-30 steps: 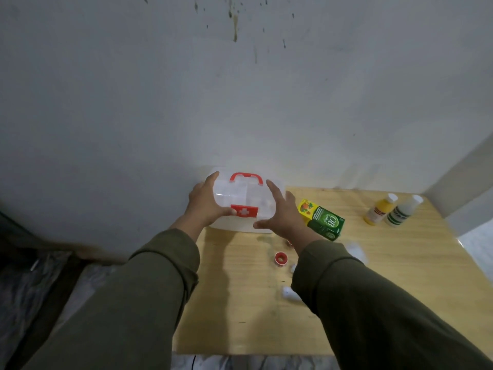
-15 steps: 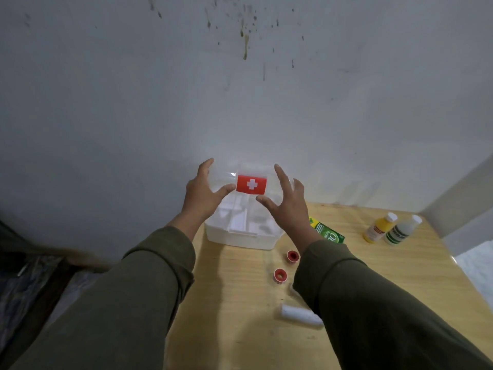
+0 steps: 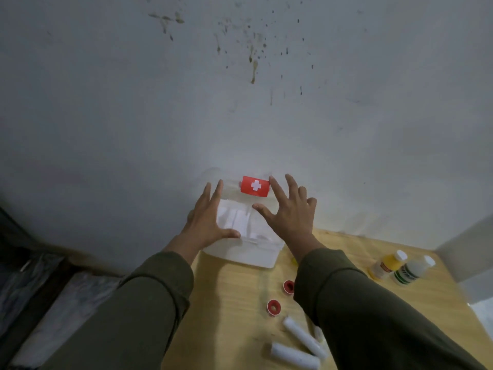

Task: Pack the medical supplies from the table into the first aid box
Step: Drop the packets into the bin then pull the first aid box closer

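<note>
1. The first aid box (image 3: 240, 253) sat at the far edge of the wooden surface (image 3: 234, 295), hard against the wall (image 3: 240, 116), at about twelve o'clock from the person. Its clear lid (image 3: 234, 188) stood raised, with the red cross label (image 3: 255, 186) facing out.

2. The left hand (image 3: 206, 221) lay flat across the box's left side, fingers (image 3: 213, 193) spread and gripping nothing, thumb along the front rim. The right hand (image 3: 289, 217) hung just in front of the lid's right side, fingers equally splayed and empty. Whether it touched the lid I could not tell.

3. The step looked to me like settling the lid open. Done well, the lid would lean fully back on the wall so it could not drop shut, before either hand let go.

4. The left hand seemed best kept pressing the base down, since the light box might skid.

5. Nothing appeared packed yet. Two red tape rolls (image 3: 274, 307) lay at about five o'clock from the box, and white bandage rolls (image 3: 294, 356) lay nearer the person.

6. A yellow bottle (image 3: 386, 267) and a white bottle (image 3: 412, 271) lay touching at about three o'clock, well apart from the box.

7. I would have taken the near rolls first, with the right hand.
</note>
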Tool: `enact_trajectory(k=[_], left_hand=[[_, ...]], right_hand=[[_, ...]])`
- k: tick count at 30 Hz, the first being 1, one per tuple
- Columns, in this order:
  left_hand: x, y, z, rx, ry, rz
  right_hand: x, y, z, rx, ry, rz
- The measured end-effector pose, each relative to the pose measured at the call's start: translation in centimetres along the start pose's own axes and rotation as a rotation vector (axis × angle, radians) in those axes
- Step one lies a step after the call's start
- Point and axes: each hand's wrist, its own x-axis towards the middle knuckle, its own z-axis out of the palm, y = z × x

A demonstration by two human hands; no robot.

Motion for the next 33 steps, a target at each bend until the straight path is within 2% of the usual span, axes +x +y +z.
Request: enact_trajectory(k=[2, 5, 10, 14, 21, 25, 33], left_hand=[[-0.5, -1.2, 1.2, -0.032, -0.052, -0.04], [-1.1, -2.8, 2.7, 0.054, -0.158, -0.023], [-1.4, -3.4, 4.1, 0.017, -0.202, -0.036], [-1.9, -3.4, 4.1, 0.089, -0.228, -0.016], [-2.9, -3.9, 4.0, 0.111, -0.266, 0.003], [-3.7, -4.2, 3.5, 0.119, -0.237, 0.051], [-4.5, -6.5, 3.1, -0.041, -0.196, 0.052]], right_hand=[[0.1, 0.0, 0.1, -0.036, -0.013, -0.013], [0.2, 0.1, 0.1, -0.071, -0.016, -0.044], [0.8, 0.0, -0.1, -0.08, -0.064, -0.042], [0.7, 0.0, 0.0, -0.062, -0.093, -0.034], [1.6, 0.0, 0.0, -0.031, -0.071, -0.044], [2.6, -0.1, -0.2, 0.005, -0.091, -0.057], [3.9, -0.7, 0.0, 0.045, -0.086, -0.056]])
